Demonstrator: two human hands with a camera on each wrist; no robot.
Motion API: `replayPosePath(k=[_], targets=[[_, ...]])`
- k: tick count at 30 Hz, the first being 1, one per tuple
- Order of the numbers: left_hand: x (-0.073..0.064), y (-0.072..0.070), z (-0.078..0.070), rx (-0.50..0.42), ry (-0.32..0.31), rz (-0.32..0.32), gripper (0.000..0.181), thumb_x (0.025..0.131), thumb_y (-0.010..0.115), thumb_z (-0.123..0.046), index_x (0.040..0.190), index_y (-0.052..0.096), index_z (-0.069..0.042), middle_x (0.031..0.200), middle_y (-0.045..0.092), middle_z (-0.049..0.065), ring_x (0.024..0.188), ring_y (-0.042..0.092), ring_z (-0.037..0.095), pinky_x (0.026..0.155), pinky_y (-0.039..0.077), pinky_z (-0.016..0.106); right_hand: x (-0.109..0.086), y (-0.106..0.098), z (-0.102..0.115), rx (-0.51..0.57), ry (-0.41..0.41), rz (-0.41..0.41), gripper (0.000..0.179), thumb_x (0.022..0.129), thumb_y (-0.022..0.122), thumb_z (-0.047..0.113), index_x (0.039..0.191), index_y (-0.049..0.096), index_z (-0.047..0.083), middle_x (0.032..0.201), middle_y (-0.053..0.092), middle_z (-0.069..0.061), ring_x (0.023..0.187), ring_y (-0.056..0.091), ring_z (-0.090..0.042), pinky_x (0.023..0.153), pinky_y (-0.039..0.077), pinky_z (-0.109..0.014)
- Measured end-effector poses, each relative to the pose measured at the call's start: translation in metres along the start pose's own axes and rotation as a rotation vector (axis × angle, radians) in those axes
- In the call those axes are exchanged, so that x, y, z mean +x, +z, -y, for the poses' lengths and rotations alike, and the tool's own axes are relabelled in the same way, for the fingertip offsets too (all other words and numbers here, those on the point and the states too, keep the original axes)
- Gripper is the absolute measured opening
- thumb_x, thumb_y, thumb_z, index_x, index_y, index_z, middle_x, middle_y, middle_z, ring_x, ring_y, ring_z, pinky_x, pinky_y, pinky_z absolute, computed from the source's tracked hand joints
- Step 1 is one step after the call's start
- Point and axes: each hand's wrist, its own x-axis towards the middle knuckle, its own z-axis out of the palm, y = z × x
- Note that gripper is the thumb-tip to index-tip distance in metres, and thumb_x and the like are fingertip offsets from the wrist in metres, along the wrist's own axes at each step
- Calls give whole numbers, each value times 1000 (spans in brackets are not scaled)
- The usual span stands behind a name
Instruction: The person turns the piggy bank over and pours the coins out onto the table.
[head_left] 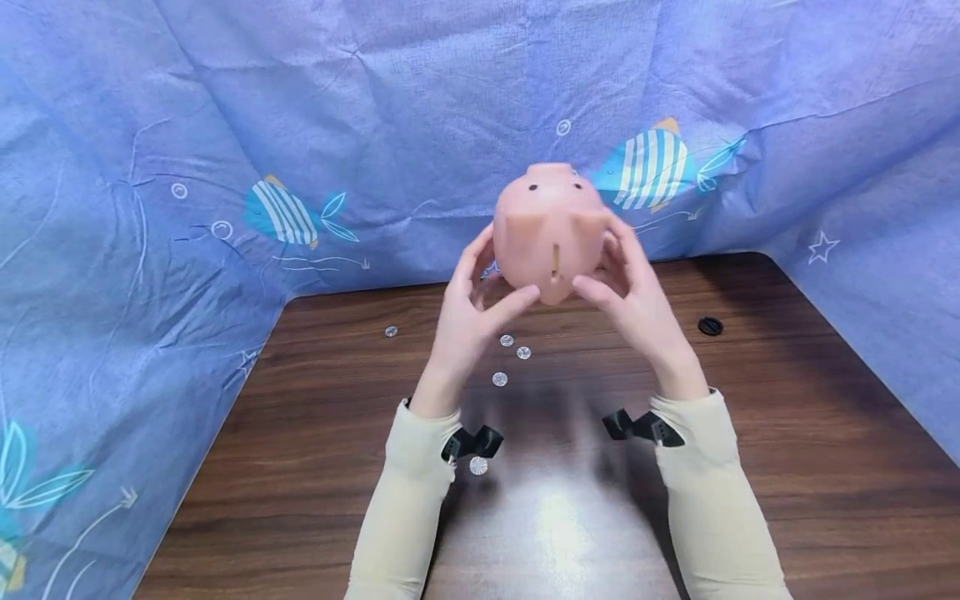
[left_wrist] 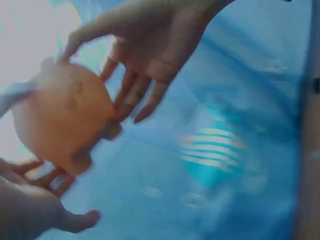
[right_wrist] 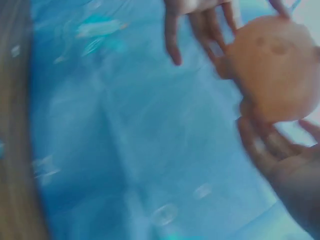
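Observation:
A pink piggy bank (head_left: 551, 225) is held up above the far part of the table, its coin slot and dark eyes turned toward the head camera. On its left side my left hand (head_left: 480, 312) grips it, thumb near the bottom. My right hand (head_left: 637, 300) grips the opposite side in the same way, fingers curved around behind. Both wrist views show the piggy bank (left_wrist: 65, 117) between the two hands, blurred. Its short feet also appear there.
Several silver coins (head_left: 499, 379) lie scattered on the dark wooden table (head_left: 315, 433), one beside the left sleeve. Toward the back right lies a round black cap (head_left: 710, 325). A blue fish-print curtain (head_left: 420, 125) hangs behind and along the sides.

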Motion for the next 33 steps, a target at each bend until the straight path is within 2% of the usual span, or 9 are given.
replayPosePath(k=[4, 7, 9, 13, 16, 20, 28, 30, 33], targets=[[-8, 0, -26, 24, 378, 91, 92, 80, 84, -16, 150, 32, 10, 154, 36, 24, 142, 34, 33, 121, 22, 49, -13, 11, 24, 199, -309, -19, 94, 80, 87, 22, 153, 31, 9, 150, 41, -16, 131, 46, -31, 102, 47, -32], [-5, -1, -18, 17, 398, 101, 95, 80, 85, -23, 149, 30, 12, 155, 34, 25, 142, 33, 35, 121, 21, 52, -11, 13, 16, 213, -343, -37, 99, 76, 91, 32, 152, 32, 9, 150, 41, -17, 132, 44, -33, 105, 46, -36], [0, -1, -2, 26, 253, 50, 89, 82, 84, -23, 151, 35, 4, 154, 41, 16, 141, 37, 28, 120, 25, 48, -3, 10, -1, 154, -230, -57, 87, 83, 83, 29, 152, 33, 11, 146, 45, -14, 128, 49, -28, 105, 46, -35], [9, -1, 45, 42, -266, -78, 71, 87, 78, -25, 147, 46, -4, 138, 58, 8, 121, 55, 16, 110, 40, 37, 15, 4, -50, 52, 242, -22, 65, 98, 60, 27, 153, 32, 7, 124, 57, -9, 103, 63, -17, 96, 52, -34], [9, -4, 80, 79, -608, -91, 63, 92, 71, -34, 141, 51, 1, 125, 65, 15, 91, 58, 13, 84, 48, 27, 21, 3, -82, 24, 566, 48, 65, 104, 51, 36, 151, 29, -3, 106, 60, -10, 83, 66, -16, 86, 58, -34], [4, -9, 103, 113, -778, -36, 66, 94, 66, -41, 142, 50, 3, 123, 65, 20, 85, 54, 17, 65, 34, 24, 19, 1, -104, 17, 702, 86, 72, 103, 50, 42, 149, 27, -8, 102, 59, -12, 79, 67, -17, 79, 59, -31], [8, -9, 98, 48, -738, -64, 64, 93, 68, -39, 141, 53, 0, 120, 68, 16, 103, 61, 24, 59, 34, 22, 20, 0, -95, 1, 658, 83, 74, 102, 51, 44, 153, 26, -4, 115, 58, -19, 84, 66, -18, 82, 59, -32], [9, -8, 89, 20, -666, -82, 62, 93, 70, -35, 142, 52, -2, 122, 67, 14, 103, 61, 21, 69, 42, 23, 21, 0, -84, -43, 586, 82, 71, 104, 51, 43, 155, 27, 0, 121, 57, -22, 89, 66, -22, 85, 58, -34], [10, -4, 62, -2, -424, -91, 63, 91, 73, -24, 146, 49, -6, 132, 62, 8, 111, 60, 18, 93, 50, 32, 18, 0, -56, -103, 370, 40, 67, 104, 54, 37, 158, 27, 8, 136, 52, -23, 109, 62, -26, 96, 54, -36]])
